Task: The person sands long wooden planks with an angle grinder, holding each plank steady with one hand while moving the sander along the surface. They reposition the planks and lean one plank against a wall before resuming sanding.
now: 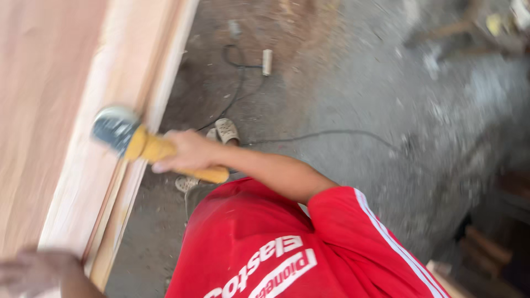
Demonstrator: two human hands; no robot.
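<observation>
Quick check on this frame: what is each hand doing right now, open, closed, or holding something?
Left hand: blurred at the frame's lower edge by the wooden panel; open or closed cannot be told.
Right hand: closed around the yellow power sander.

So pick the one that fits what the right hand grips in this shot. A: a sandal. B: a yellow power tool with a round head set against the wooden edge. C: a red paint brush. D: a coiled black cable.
B: the right hand closes around the handle of the yellow power tool, whose round grey head sits against the pale wooden board. The picture is blurred.
</observation>
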